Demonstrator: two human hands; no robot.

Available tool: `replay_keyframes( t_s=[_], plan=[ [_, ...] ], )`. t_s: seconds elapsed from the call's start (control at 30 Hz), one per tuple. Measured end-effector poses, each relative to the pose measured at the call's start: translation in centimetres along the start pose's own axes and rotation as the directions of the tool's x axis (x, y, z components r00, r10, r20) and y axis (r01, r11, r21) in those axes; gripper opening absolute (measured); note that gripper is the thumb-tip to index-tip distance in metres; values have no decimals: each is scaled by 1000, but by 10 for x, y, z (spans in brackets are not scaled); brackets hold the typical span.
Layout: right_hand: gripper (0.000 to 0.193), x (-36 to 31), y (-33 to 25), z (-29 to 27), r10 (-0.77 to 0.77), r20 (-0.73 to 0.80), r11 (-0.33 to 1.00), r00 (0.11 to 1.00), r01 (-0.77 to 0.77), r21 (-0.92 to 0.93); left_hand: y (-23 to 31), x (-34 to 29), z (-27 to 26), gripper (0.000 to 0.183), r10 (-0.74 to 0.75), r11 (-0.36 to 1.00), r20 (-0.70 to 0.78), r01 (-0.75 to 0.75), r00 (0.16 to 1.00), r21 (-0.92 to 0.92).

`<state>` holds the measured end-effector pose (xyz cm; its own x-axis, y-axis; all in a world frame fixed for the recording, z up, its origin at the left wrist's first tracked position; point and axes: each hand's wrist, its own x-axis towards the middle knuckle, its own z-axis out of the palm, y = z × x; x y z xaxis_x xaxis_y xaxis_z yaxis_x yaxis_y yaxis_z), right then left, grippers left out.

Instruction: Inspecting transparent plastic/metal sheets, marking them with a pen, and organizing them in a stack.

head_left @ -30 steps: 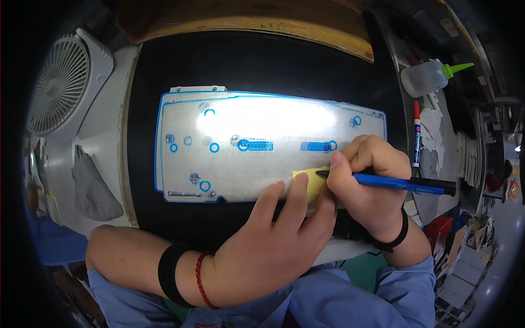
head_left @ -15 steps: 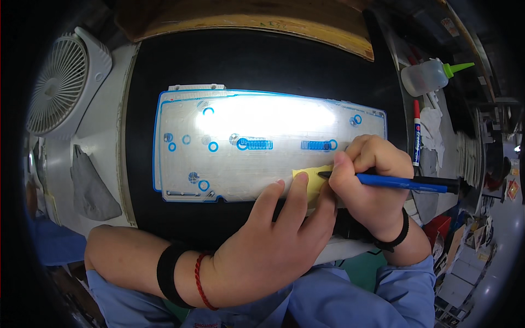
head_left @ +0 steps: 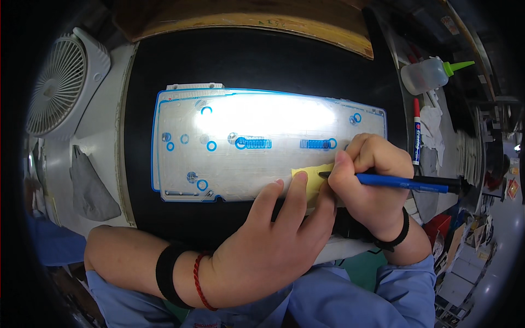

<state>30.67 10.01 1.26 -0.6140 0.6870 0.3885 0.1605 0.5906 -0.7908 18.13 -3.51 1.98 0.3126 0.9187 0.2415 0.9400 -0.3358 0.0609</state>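
Note:
A translucent printed film sheet (head_left: 249, 169) with blue edging, rings and comb-like patterns lies flat, apparently stacked with others. Near its front edge is a small yellow paper note (head_left: 311, 174). My left hand (head_left: 281, 235) rests over the note with fingers stretched and apart, fingertips pressing on the paper and the film. In my right hand (head_left: 377, 183) a blue pen (head_left: 402, 182) is pinched between thumb and fingers. Its dark tip meets the note, where faint marks show. The lower part of the note is hidden beneath my fingers.
A black mat (head_left: 262, 60) lies under the film, with a wooden board (head_left: 257, 34) along its back. At left stand a white fan (head_left: 63, 82) and a grey cloth (head_left: 93, 186). A green-tipped squeeze bottle (head_left: 426, 76), a red-capped marker (head_left: 416, 131) and crumpled tissue (head_left: 432, 128) sit at right.
The pen tip stays on the note with barely visible movement. Film and note appear shifted very slightly left and up. Both hands keep nearly the same pose.

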Motion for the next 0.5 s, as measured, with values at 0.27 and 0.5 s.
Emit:
replay_keyframes(
  t_s=[0.27,0.5],
  plan=[
    [27,1,-1,1,8,-30,1000,1000,-8,4,0,0,0,31,9,1000,8,-10,1000,18],
    [28,2,-1,1,15,-13,1000,1000,-15,-3,-1,0,-1,32,12,1000,18,-12,1000,9]
  ],
)
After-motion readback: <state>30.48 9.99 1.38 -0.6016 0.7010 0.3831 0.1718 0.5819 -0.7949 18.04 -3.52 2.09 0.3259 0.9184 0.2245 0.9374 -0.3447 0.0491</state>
